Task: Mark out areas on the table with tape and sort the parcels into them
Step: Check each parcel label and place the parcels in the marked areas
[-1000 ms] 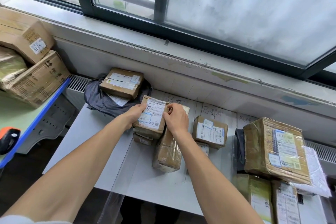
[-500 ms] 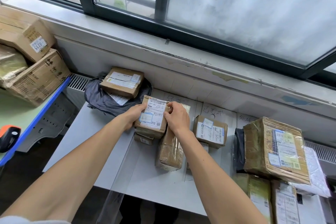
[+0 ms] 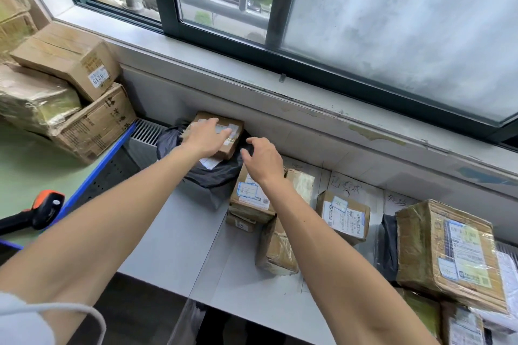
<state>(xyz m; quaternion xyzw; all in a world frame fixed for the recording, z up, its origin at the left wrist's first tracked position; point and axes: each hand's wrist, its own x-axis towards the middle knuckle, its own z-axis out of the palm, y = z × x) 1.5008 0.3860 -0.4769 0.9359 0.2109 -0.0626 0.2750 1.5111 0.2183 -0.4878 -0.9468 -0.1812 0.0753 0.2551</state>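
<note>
Left hand [image 3: 206, 137] lies spread on top of a small brown parcel [image 3: 236, 138], fingers straight across its white label. Right hand [image 3: 263, 161] hovers just beside it, fingers loosely curled, holding nothing. The parcel, taped and glossy, sits on a dark bag [image 3: 213, 175] at the surface's [image 3: 173, 232] far left corner. Nearer, a labelled box [image 3: 249, 196] tops a small stack.

Cardboard box [image 3: 70, 61], upper left of frame: white sticker [image 3: 98, 77] bearing the digits 5215, turned sideways. Table [image 3: 173, 232], right of centre: handwritten characters [image 3: 346, 187], not clearly readable. Shipping labels [image 3: 344, 217] on the parcels [image 3: 445, 255]: print too small to read.
</note>
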